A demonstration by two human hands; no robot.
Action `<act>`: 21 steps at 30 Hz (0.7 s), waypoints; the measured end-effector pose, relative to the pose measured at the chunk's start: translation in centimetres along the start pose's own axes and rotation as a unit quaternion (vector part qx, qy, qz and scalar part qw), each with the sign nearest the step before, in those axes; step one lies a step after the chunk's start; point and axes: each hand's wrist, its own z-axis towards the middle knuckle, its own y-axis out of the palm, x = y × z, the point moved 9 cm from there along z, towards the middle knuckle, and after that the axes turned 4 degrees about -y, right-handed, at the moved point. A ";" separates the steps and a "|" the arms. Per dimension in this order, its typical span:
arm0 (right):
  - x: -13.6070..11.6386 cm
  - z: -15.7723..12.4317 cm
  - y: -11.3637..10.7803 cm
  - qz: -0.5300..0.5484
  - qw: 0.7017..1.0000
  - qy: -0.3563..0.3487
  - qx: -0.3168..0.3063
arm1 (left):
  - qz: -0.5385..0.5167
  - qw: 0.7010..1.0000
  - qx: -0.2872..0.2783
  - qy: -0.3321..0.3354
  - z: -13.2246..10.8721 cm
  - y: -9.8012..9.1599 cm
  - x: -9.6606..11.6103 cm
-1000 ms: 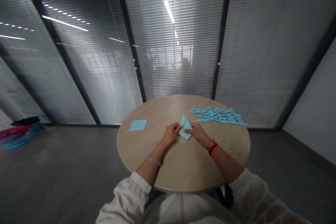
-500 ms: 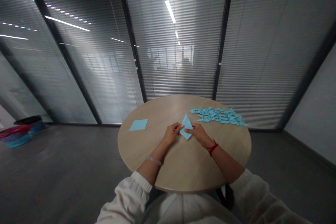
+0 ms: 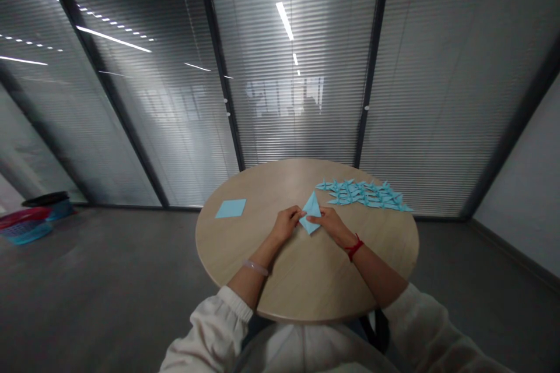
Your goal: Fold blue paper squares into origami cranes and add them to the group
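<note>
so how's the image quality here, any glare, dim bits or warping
Head view: bright light streaks show across the slatted glass wall; head view: its dark posts splay outward like wide-angle stretch; head view: the floor looks dim, while the folded paper stands out pale, though its finer creases are too small to make out.

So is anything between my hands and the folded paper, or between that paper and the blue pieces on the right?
Nothing visible separates them: the left hand and right hand both hold the folded paper. Toward the blue pieces, only the right hand, at the paper's right edge, is partly between; no other object shows there.
</note>
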 end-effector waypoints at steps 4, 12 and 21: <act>0.0 0.1 0.1 0.000 1.000 0.003 -0.006 | 0.005 1.000 -0.007 0.002 0.0 0.1 0.0; 0.5 -0.3 1.8 -0.041 0.996 0.018 -0.076 | 0.079 0.996 0.015 0.033 -0.2 -0.1 1.2; -0.8 -1.0 3.4 -0.005 0.990 0.003 -0.139 | 0.125 0.990 0.055 0.048 -0.7 -0.5 2.2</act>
